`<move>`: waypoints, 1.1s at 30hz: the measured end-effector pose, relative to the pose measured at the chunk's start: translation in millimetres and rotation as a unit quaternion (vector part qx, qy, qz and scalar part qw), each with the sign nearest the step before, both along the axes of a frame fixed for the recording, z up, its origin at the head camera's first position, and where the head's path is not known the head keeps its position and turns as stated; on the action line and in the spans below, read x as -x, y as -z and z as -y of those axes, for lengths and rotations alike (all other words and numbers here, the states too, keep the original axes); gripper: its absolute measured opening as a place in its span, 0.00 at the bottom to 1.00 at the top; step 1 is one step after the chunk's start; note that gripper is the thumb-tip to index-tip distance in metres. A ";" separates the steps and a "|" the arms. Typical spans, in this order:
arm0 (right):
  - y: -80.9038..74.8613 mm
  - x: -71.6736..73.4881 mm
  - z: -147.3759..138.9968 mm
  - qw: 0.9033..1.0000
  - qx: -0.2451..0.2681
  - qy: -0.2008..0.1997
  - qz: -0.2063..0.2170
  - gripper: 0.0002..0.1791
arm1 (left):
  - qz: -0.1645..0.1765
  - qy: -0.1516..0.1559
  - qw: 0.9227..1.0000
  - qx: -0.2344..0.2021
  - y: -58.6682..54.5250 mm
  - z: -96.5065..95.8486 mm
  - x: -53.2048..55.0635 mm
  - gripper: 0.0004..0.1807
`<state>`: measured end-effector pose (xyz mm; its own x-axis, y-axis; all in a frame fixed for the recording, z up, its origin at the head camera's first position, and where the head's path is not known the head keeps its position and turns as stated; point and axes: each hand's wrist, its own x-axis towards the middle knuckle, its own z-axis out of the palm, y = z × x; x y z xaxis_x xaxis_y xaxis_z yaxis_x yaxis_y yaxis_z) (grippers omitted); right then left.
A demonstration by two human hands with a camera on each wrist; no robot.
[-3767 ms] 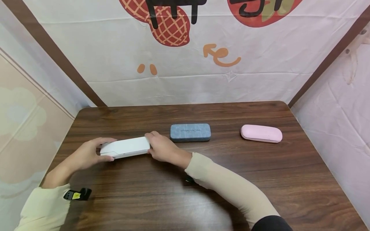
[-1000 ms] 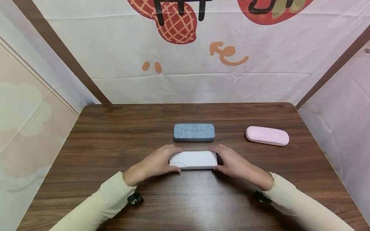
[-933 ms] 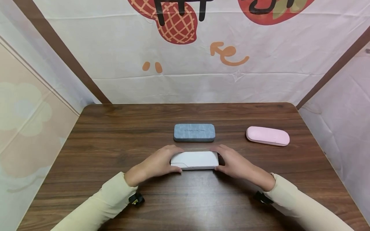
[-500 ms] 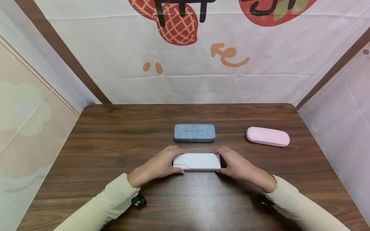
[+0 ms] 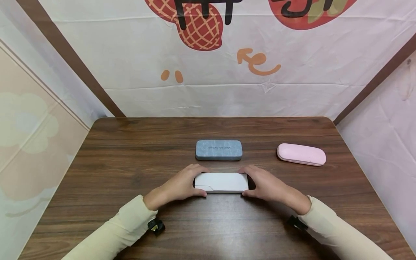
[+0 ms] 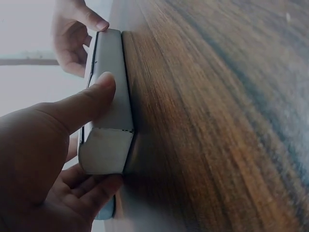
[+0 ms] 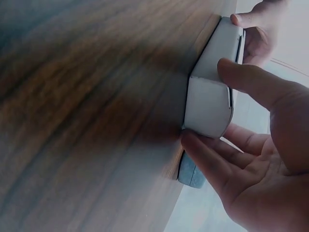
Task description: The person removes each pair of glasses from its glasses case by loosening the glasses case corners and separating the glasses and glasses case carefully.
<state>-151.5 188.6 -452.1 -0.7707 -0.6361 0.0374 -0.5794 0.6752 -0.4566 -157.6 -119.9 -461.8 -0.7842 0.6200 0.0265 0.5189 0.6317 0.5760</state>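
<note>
A white glasses case (image 5: 221, 181), lid closed, lies lengthwise on the brown wooden table (image 5: 208, 224) in the head view. My left hand (image 5: 180, 183) grips its left end, thumb on the near side and fingers on the far side. At the opposite end my right hand (image 5: 266, 185) holds it the same way. In the left wrist view the thumb presses the front face of the white case (image 6: 113, 92), whose underside meets the tabletop. The right wrist view shows the end face of the case (image 7: 207, 106) between thumb and fingers.
Just behind the white case sits a blue glasses case (image 5: 219, 150) with small lettering on its lid. A pink glasses case (image 5: 301, 154) lies farther right, slightly angled. A printed white cloth (image 5: 208, 101) hangs behind the table's back edge.
Since the earliest frame, both hands have brought the white case from the left to the middle, in front of the blue one, and straightened it. Over the last half second they have hardly moved.
</note>
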 end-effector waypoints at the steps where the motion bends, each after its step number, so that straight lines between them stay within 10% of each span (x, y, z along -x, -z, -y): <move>1: -0.4 0.7 -0.4 1.000 -0.002 -0.001 0.001 0.33 | 0.003 0.000 1.000 0.000 -0.2 -0.1 0.2 0.37; 33: -14.6 21.5 -1.1 0.996 -0.043 -0.080 0.004 0.28 | 0.026 -0.010 1.000 -0.008 -1.9 -2.5 1.8 0.35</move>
